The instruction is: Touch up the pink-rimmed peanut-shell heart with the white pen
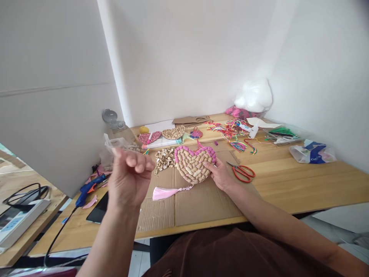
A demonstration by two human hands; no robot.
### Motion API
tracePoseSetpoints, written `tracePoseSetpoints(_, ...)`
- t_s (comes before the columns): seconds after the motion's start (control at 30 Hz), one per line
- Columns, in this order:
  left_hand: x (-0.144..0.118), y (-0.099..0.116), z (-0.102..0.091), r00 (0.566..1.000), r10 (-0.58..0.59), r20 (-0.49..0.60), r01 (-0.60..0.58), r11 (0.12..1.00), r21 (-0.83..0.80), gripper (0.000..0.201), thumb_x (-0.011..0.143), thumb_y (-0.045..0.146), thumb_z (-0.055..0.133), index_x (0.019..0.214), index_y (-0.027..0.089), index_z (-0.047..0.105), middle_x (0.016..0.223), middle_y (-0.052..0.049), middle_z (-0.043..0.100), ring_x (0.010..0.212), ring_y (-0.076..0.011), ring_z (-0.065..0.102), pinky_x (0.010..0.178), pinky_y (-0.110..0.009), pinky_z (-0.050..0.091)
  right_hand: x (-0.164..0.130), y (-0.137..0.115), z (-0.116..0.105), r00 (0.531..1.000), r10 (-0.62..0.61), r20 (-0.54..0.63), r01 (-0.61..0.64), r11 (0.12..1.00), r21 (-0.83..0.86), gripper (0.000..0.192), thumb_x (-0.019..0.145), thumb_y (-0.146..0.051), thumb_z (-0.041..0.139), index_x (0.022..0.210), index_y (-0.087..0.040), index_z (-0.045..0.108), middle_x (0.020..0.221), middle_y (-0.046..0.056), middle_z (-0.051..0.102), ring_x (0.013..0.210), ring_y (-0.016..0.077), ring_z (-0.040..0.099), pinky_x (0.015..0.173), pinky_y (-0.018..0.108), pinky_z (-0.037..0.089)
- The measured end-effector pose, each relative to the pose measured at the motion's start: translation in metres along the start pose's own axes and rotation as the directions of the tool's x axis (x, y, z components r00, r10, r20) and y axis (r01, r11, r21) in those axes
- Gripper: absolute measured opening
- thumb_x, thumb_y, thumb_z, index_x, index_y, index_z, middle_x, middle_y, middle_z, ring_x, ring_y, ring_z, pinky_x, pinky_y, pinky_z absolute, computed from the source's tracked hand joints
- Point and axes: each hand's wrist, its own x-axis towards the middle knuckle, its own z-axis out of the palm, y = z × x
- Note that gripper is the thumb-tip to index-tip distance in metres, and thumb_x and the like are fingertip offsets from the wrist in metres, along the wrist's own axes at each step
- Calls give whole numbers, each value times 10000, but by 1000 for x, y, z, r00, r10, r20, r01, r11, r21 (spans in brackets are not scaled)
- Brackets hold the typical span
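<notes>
Pink rim: a row of pink shells runs round the top edge of the heart (pixel 193 163), which is made of peanut shells and lies flat in the middle of the frame.
Tan part: the rest of the heart is plain peanut shells, packed close together.
Under it: the heart rests on a sheet of cardboard (pixel 184 204) spread on the wooden table (pixel 302 181).
Tassel: a pink tassel (pixel 165 192) hangs off the bottom tip of the heart and lies to its lower left on the cardboard.
Right hand: the right hand (pixel 220 175) lies flat-ish at the heart's right edge, fingertips touching it and holding it in place. It pinches nothing.
Left hand: the left hand (pixel 128 179) is lifted in the air, left of the middle, with its fingers curled in. I cannot tell if a shell sits between the fingertips.
Shell pile: loose shells (pixel 164 158) lie just beside the heart, on its left.
Glue gun: a blue glue gun (pixel 89 188) lies at the left of the frame, well apart from both hands.
Scissors: red scissors (pixel 242 172) lie just right of the right hand.
Step, I think: the pink rim looks only partly done, so this seems to be the sticking-on part.
Next move, I think: it needs a shell and some glue, and the heart must be kept from sliding.
</notes>
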Motion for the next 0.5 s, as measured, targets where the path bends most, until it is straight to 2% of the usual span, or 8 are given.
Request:
tracePoseSetpoints(0.07, 14, -32, -18, 980, -89, -178, 96, 995, 28, 236, 751, 344, 843, 750, 193, 661, 674, 45, 622, 593, -85, 590, 521, -179, 488, 0, -2, 1, 1000, 7, -6, -6, 1000, 17, 449, 669, -373, 841, 1050, -222, 657, 1092, 45, 737, 1028, 256, 674, 921, 422, 539)
tracePoseSetpoints(0.1, 17, -48, -29, 957, -101, -273, 121, 991, 59, 276, 732, 187, 848, 954, 246, 696, 853, 50, 687, 685, -80, 644, 577, -167, 512, -1, -3, 2, 1000, 12, -6, -11, 1000, 25, 457, 663, -372, 845, 1052, -221, 658, 1090, 47, 738, 1026, 259, 675, 915, 424, 539)
tracePoseSetpoints(0.13, 19, -63, -40, 925, -167, -341, 197, 979, 57, 407, 732, 104, 820, 1071, 283, 683, 953, 53, 698, 732, -73, 666, 629, -167, 532, -1, -4, 3, 1000, 18, -6, -18, 999, 33, 463, 658, -370, 848, 1053, -221, 658, 1086, 49, 738, 1021, 264, 675, 904, 427, 542)
tracePoseSetpoints(0.17, 19, -76, -51, 904, -216, -370, 252, 966, 51, 406, 765, 100, 785, 1117, 269, 672, 995, 28, 705, 745, -80, 680, 645, -180, 545, -2, -6, 3, 1000, 26, -7, -25, 999, 41, 468, 654, -369, 850, 1054, -223, 658, 1082, 50, 738, 1016, 267, 676, 890, 430, 545)
tracePoseSetpoints(0.27, 18, -107, -72, 844, -300, -446, 350, 936, 33, 170, 832, 219, 746, 979, 180, 671, 827, 9, 681, 624, -81, 663, 498, -158, 479, -2, -9, 5, 999, 43, -10, -42, 997, 70, 456, 657, -364, 850, 1048, -230, 657, 1068, 45, 739, 1013, 265, 673, 865, 424, 547)
tracePoseSetpoints(0.37, 22, -127, -76, 803, -355, -479, 407, 913, 5, 272, 859, 380, 717, 765, 153, 600, 672, 16, 618, 524, -89, 620, 410, -160, 407, -1, -11, 6, 998, 55, -8, -54, 993, 101, 435, 660, -345, 852, 1034, -233, 660, 1056, 39, 740, 1016, 256, 671, 877, 420, 539)
tracePoseSetpoints(0.43, 28, -137, -74, 804, -351, -480, 400, 917, 0, 247, 839, 338, 739, 758, 156, 594, 677, 16, 625, 532, -83, 619, 430, -157, 421, -1, -11, 5, 998, 62, -10, -61, 991, 118, 423, 656, -334, 858, 1017, -231, 663, 1054, 37, 740, 1014, 252, 671, 892, 422, 533)
tracePoseSetpoints(0.5, 34, -146, -70, 820, -325, -471, 369, 929, 2, 168, 787, 186, 772, 888, 173, 639, 765, 17, 670, 597, -73, 643, 515, -150, 475, 0, -10, 5, 998, 67, -15, -64, 989, 133, 417, 657, -330, 861, 1011, -230, 666, 1052, 35, 739, 1009, 246, 669, 896, 417, 531)
